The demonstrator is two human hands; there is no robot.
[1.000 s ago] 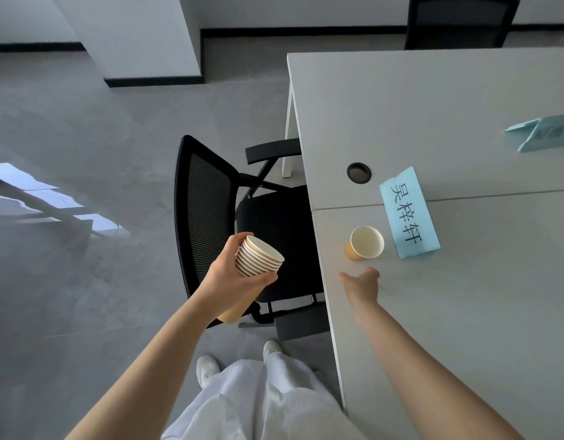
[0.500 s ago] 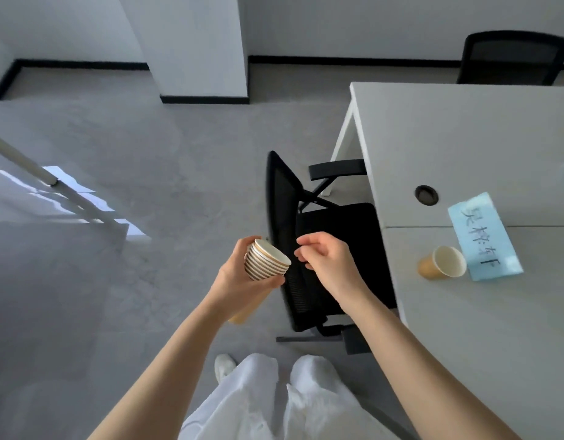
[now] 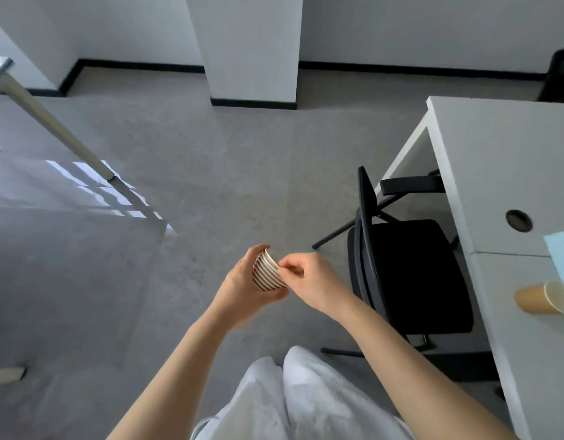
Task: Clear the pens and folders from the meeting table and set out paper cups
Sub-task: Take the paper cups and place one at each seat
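Observation:
My left hand (image 3: 239, 287) grips a nested stack of brown paper cups (image 3: 266, 274) over the floor, left of the table. My right hand (image 3: 309, 277) pinches the rim of the top cup in that stack with thumb and fingertips. One brown paper cup (image 3: 542, 298) with a white inside stands on the white meeting table (image 3: 496, 173) at the right edge of the view. A light blue name card (image 3: 563, 252) lies just behind that cup, cut off by the frame. No pens or folders are visible.
A black mesh office chair (image 3: 407, 268) is tucked against the table's left side, close to my right arm. A round black cable hole (image 3: 518, 220) sits in the tabletop. A white pillar (image 3: 252, 49) stands ahead, and another table's leg (image 3: 65, 134) crosses the left floor.
My right hand left the cup on the table, swung left and now pinches the top of the stack. My view turned left, so the table slid to the right.

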